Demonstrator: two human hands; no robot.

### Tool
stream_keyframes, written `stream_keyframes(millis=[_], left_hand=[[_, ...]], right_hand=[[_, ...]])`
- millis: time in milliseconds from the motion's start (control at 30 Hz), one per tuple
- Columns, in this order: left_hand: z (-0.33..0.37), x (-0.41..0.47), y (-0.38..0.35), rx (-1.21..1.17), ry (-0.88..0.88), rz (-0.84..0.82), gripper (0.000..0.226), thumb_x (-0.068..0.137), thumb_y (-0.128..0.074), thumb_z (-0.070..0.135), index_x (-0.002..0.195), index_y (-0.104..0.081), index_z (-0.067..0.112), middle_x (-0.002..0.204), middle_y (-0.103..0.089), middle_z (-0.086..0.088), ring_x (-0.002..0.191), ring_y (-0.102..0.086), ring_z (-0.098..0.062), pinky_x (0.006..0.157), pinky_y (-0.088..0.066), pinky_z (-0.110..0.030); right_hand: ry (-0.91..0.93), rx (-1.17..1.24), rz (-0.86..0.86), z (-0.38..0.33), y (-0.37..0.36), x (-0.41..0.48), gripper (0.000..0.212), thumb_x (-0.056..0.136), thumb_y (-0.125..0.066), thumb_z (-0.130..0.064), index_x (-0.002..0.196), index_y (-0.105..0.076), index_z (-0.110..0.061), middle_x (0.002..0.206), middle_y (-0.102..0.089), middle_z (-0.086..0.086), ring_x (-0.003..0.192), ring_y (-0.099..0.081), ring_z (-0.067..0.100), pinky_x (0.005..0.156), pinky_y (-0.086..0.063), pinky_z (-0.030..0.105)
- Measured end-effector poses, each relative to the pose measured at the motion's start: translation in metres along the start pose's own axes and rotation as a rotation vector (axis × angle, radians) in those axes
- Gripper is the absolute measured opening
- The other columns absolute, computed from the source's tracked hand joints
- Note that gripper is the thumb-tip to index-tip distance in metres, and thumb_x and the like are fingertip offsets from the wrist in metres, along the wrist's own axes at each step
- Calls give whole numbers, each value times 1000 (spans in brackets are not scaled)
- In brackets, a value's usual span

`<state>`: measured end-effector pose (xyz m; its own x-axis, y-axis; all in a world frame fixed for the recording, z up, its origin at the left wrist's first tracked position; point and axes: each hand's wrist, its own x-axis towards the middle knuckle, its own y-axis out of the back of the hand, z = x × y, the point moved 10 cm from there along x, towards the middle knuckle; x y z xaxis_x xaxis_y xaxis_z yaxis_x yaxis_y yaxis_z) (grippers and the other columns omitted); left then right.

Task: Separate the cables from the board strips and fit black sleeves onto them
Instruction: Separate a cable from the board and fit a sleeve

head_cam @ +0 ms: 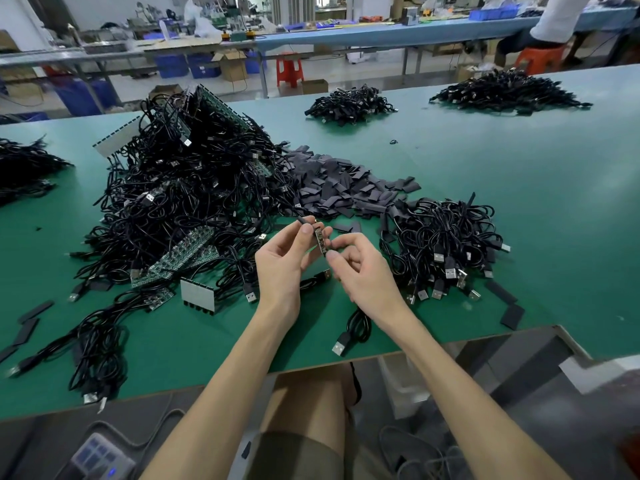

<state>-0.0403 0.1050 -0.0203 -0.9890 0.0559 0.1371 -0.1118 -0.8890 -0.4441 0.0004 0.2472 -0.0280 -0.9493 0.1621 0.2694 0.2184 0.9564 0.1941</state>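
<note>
Both hands hold one small board (320, 241) above the green table (519, 202).
From the hands, the tangle of cables and board strips (180, 188) lies at ten o'clock, the heap of black sleeves (332, 181) at twelve, a pile of loose cables (446, 244) at three. The left hand (284, 268), palm up, fingers curled, grips the board's upper part; the right hand (363, 271) pinches its lower end.

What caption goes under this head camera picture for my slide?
Left hand and right hand pinch a small board with its cable above a green table heaped with cables and black sleeves.
</note>
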Motion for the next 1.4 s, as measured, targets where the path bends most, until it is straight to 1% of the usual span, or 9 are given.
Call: stream_keyframes(millis=[133, 233, 400, 567, 767, 900, 1033, 1200, 1400], left_hand=[[-2, -2, -3, 55, 6, -30, 23, 99, -64, 9, 118, -69, -3, 108, -76, -17, 104, -74, -30, 81, -60, -31], [-1, -3, -7, 112, -15, -60, 21, 99, -65, 10, 116, -72, 0, 106, -77, -14, 101, -74, -26, 79, -59, -29], [1, -2, -4, 152, -34, -41, 20, 98, -67, 13, 114, -75, 4, 102, -78, -9, 96, -73, -17, 80, -58, -26], [1, 0, -2, 152, -37, -33, 23, 97, -67, 12, 116, -73, 0, 108, -76, -15, 104, -74, -27, 85, -60, -34], [0, 3, 5, 8, -2, 3, 26, 101, -61, 13, 119, -68, -4, 116, -73, -22, 107, -72, -35, 86, -59, -34], [-1, 4, 4, 11, 2, -27, 25, 100, -65, 15, 118, -70, -1, 114, -74, -19, 108, -72, -34, 90, -58, -35], [1, 2, -2, 60, -31, -71, 26, 99, -66, 15, 118, -70, -3, 112, -75, -18, 107, -73, -35, 90, -59, -37], [3, 3, 3, 29, -35, -30, 27, 101, -63, 13, 120, -67, -6, 115, -73, -22, 108, -71, -37, 87, -59, -36], [3, 2, 4, 9, -31, -21, 27, 101, -63, 11, 120, -66, -7, 116, -72, -24, 110, -70, -40, 91, -59, -41]], right_hand=[[41, -107, 40, -2, 3, 0, 30, 90, -75, -43, 102, -55, -26, 68, -44, -7, 59, -42, 5, 59, -38, 24], [107, -176, 99, -11, 6, -2, 24, 96, -67, -44, 103, -53, -25, 67, -52, 1, 58, -48, 11, 59, -45, 30], [196, -276, 109, -23, 5, -6, 12, 104, -57, -37, 103, -48, -29, 63, -54, -1, 53, -48, 11, 53, -39, 27], [260, -412, 100, -30, -2, -9, 4, 107, -49, -28, 108, -49, -24, 75, -57, -14, 60, -49, 9, 58, -43, 36], [215, -352, 97, -23, 1, -8, 7, 104, -54, -22, 98, -54, -19, 78, -66, -1, 62, -60, 18, 61, -51, 47], [237, -345, 103, -25, 0, -9, 11, 101, -60, -18, 93, -53, -18, 79, -66, -2, 70, -63, 17, 64, -53, 42], [253, -328, 173, -26, 7, -9, 15, 99, -64, -15, 90, -53, -20, 74, -58, -12, 58, -52, 8, 53, -39, 20], [283, -332, 175, -30, 6, -12, 13, 100, -62, -17, 92, -53, -20, 81, -61, -7, 65, -56, 16, 60, -45, 32], [269, -304, 222, -30, 13, -13, 14, 98, -64, -14, 90, -55, -19, 82, -63, -5, 67, -55, 14, 60, -45, 26]])
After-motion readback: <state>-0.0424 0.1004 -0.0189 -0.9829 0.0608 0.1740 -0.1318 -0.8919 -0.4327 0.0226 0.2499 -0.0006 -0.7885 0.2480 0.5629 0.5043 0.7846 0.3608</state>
